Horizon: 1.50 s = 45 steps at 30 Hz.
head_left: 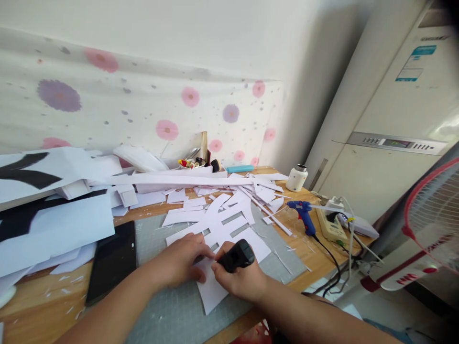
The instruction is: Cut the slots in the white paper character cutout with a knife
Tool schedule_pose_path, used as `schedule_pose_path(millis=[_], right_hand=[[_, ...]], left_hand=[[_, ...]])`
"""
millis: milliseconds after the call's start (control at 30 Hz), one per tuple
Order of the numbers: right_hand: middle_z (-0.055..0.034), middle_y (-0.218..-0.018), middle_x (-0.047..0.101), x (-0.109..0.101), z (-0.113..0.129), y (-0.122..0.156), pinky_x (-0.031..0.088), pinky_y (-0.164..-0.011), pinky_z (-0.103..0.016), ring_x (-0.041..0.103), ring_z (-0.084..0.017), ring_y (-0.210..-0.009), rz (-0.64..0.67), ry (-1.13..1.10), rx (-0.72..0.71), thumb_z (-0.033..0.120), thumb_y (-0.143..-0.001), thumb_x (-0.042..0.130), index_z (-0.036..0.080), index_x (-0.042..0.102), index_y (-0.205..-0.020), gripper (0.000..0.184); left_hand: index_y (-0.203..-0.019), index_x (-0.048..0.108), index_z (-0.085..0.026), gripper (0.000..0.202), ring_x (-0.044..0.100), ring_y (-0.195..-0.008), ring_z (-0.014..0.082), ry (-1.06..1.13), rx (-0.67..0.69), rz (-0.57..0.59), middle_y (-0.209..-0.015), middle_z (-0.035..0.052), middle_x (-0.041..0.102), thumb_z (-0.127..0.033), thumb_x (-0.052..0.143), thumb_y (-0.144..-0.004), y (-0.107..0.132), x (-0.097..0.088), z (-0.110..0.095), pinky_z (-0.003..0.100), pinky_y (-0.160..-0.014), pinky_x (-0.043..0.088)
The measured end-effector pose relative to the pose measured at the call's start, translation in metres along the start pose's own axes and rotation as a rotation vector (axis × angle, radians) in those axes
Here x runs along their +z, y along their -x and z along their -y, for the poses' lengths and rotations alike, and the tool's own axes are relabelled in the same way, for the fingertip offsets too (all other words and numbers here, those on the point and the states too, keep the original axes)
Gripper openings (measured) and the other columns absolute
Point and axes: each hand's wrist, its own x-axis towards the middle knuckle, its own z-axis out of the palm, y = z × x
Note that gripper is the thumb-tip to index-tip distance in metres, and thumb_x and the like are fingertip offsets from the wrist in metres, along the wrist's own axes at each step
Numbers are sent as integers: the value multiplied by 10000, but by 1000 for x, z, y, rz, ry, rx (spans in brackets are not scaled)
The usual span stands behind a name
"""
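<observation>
A white paper cut-out [213,286] with rectangular openings lies on the grey cutting mat [161,310]. My left hand [181,260] rests on its left side, thumb and forefinger apart, the other fingers partly hidden. Closed in my right hand [242,279] is a black-handled craft knife [238,255], tilted over the paper just right of the left fingertips. Its blade is hidden by my fingers. Loose paper pieces [182,217] and narrow strips lie behind the cut-out on the mat.
A black tablet [113,260] and stacked white sheets [53,239] with black shapes lie left. On the right are a blue glue gun [304,217], a white jar [297,177], a power strip [330,222] with cables, and a fan [435,215]. A small tool container [195,167] stands behind.
</observation>
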Motion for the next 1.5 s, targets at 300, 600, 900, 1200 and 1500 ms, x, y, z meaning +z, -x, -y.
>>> schedule_pose_path(millis=[300,600,900,1200,1500], right_hand=[[0,-591,551,-4,-5,-5,411,-538,-270,511,-151,-550,95,124,24,385,-751,603,212,581,-709,179],[-26,-696,656,-37,-12,4,509,-620,-282,625,-178,-650,-177,-96,75,460,-840,661,199,656,-811,262],[-49,-783,713,-93,-19,37,544,-663,-304,672,-224,-743,-239,216,-7,458,-826,680,245,731,-854,222],[-50,-779,716,-112,-12,39,559,-659,-319,673,-238,-728,-447,267,-42,518,-784,685,254,745,-810,272],[-58,-787,759,-136,-24,46,601,-599,-282,729,-256,-727,-407,361,-85,543,-730,709,274,770,-775,279]], left_hand=[[-1005,733,-281,384,539,-1042,256,3,-50,-10,-1018,11,625,-227,837,-640,3,-2,-7,343,-857,402],[-1132,732,-341,472,565,-1112,316,-19,-38,4,-1109,56,656,-333,834,-671,8,-8,-13,380,-884,436],[-1167,721,-328,497,560,-1112,315,-47,-2,6,-1107,68,667,-393,836,-687,7,-4,-9,379,-890,438],[-1180,715,-323,496,558,-1098,314,-75,17,7,-1099,77,657,-485,797,-718,10,-5,-10,378,-880,438],[-1174,718,-335,526,560,-1099,305,-60,29,2,-1088,64,665,-518,809,-689,5,0,-1,371,-902,426]])
